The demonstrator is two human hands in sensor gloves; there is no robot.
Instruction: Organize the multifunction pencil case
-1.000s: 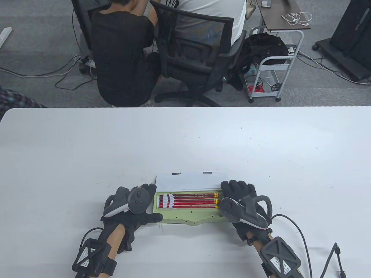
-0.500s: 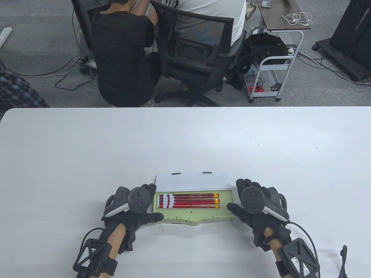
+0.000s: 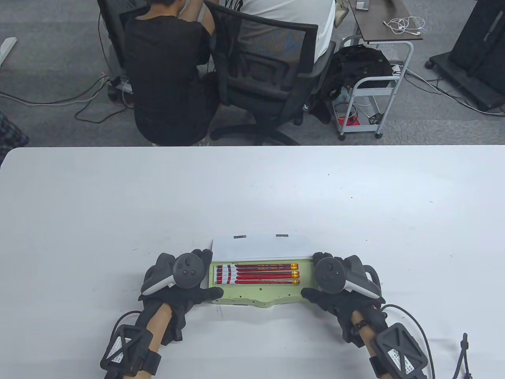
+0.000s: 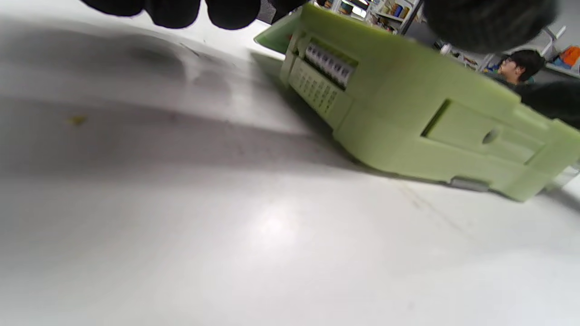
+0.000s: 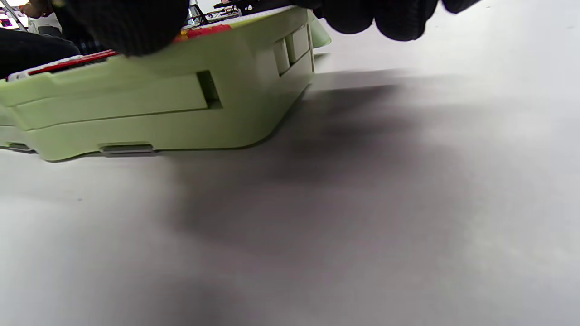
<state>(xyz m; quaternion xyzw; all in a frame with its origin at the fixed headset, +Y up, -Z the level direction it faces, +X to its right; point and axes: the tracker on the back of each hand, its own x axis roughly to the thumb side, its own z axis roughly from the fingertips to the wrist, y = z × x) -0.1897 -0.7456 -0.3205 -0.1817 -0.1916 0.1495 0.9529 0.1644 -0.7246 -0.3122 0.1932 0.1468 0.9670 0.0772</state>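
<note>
From where I sit, the nearest things are my two gloved hands, one at each short end of the green pencil case (image 3: 260,290), which lies near the table's (image 3: 252,189) near edge, roughly centred. My left hand (image 3: 185,284) clasps the left end, its thumb lying across the near left corner and its fingers curled at the far side; my right hand (image 3: 335,282) does the same at the right end, thumb on the near right corner. In the left wrist view the case looks tipped, its near edge lifted off the surface, so I judge that an uneven squeeze or a quick tilt could slide the red pencils (image 3: 256,274) toward one side or spill them out. They lie side by side in the tray, erasers to the right, unrestrained as far as I can tell. Beyond them the white-lined lid (image 3: 260,246) lies open toward the far side; if I swing it shut while a pencil rides up, it could jam, and a thumb left on the rim could be caught under it. Whether the hinge is stiff I cannot tell.
</note>
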